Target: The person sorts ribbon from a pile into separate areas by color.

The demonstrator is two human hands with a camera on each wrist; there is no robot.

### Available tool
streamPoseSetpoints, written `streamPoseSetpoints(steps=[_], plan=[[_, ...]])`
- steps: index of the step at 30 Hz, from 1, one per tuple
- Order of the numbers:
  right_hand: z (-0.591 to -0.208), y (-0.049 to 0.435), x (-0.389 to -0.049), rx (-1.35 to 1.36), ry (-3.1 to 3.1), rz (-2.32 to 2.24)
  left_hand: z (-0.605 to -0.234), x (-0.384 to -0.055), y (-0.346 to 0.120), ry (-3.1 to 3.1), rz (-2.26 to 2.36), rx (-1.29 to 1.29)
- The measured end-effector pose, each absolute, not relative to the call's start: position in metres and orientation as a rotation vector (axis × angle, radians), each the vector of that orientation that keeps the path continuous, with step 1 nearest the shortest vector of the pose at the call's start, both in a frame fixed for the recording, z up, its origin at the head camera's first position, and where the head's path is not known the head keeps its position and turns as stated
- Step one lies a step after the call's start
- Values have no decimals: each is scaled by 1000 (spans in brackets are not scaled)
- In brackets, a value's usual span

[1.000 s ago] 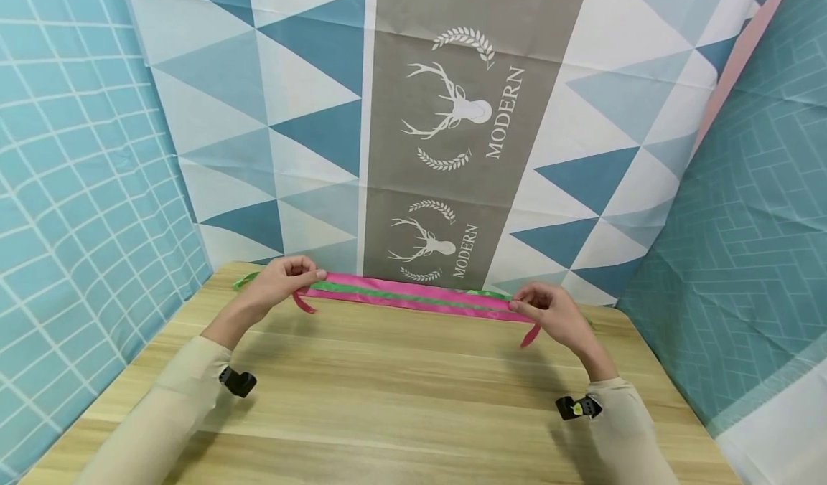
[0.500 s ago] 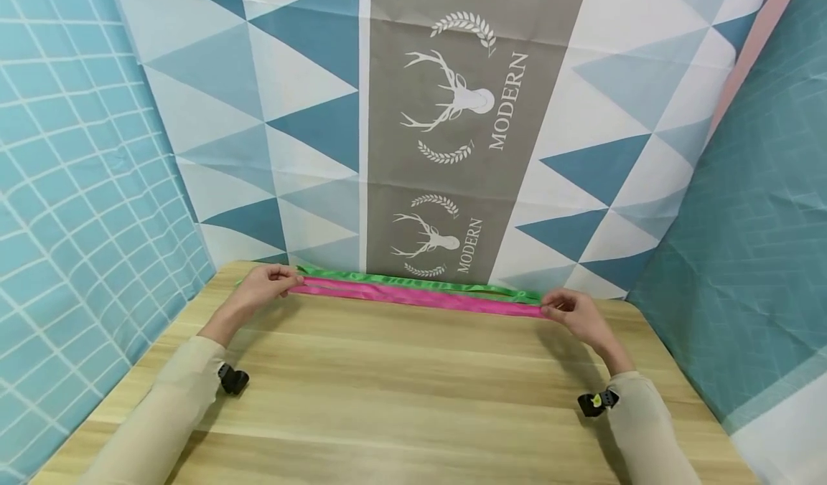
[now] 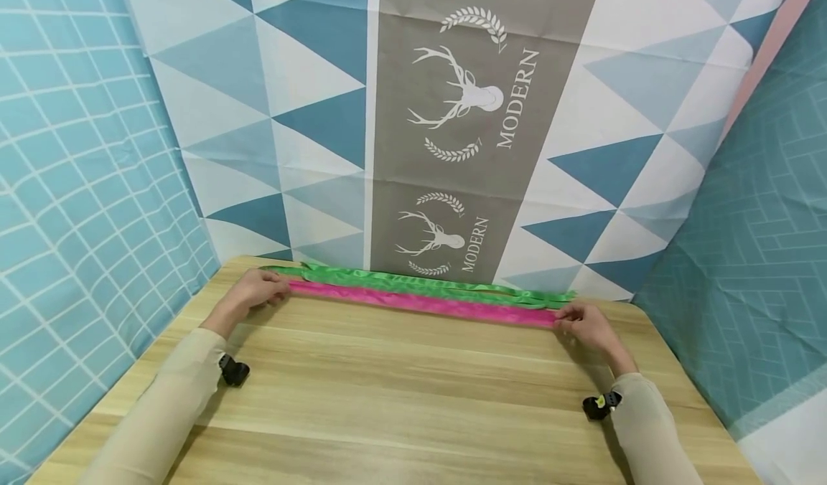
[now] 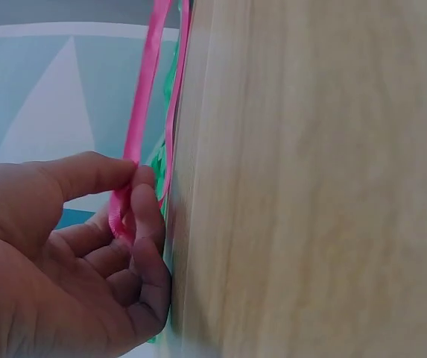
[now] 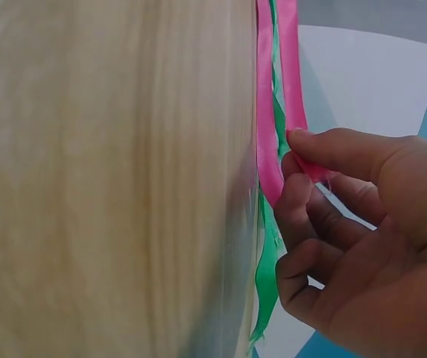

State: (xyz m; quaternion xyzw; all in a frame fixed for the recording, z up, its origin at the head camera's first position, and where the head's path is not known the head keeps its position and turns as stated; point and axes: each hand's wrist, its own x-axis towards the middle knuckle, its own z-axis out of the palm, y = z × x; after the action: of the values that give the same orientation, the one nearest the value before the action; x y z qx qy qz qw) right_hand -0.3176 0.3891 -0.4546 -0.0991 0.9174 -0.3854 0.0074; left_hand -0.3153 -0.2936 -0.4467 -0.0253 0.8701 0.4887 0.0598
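A pink ribbon [image 3: 420, 304] stretches nearly straight across the far part of the wooden table. My left hand [image 3: 260, 289] pinches its left end between thumb and forefinger; in the left wrist view the pink ribbon [image 4: 147, 82] runs up from the fingertips, its tail tucked against the curled fingers. At the other end, my right hand [image 3: 586, 325] pinches the ribbon, and a short frayed tip [image 5: 319, 172] pokes out past the thumb in the right wrist view. A second pink strand runs alongside in both wrist views. Green ribbon [image 3: 400, 281] lies just behind the pink one.
The wooden table [image 3: 388, 392] reaches back to a patterned cloth wall [image 3: 323, 126] with triangles and deer prints. Blue grid cloth [image 3: 77, 148] hangs at the left and teal cloth [image 3: 762, 205] at the right. Black wrist cameras [image 3: 234, 371] sit on both sleeves.
Both hands have spread apart, drawing the pink ribbon out longer and lowering it toward the table. The green ribbon, earlier partly covered by the pink, now shows behind it.
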Motion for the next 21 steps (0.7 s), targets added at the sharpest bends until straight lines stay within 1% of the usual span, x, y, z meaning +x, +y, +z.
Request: streamPoseSetpoints(steps=[7, 12, 21], plan=[[-460, 389, -320, -267, 2861, -1199, -449, -319, -294, 2612, 1475, -98], [-464, 389, -323, -344, 2862, -1081, -453, -320, -293, 2635, 1466, -43], [-462, 389, -319, -370, 2801, -1026, -454, -328, -291, 2766, 1225, -8]])
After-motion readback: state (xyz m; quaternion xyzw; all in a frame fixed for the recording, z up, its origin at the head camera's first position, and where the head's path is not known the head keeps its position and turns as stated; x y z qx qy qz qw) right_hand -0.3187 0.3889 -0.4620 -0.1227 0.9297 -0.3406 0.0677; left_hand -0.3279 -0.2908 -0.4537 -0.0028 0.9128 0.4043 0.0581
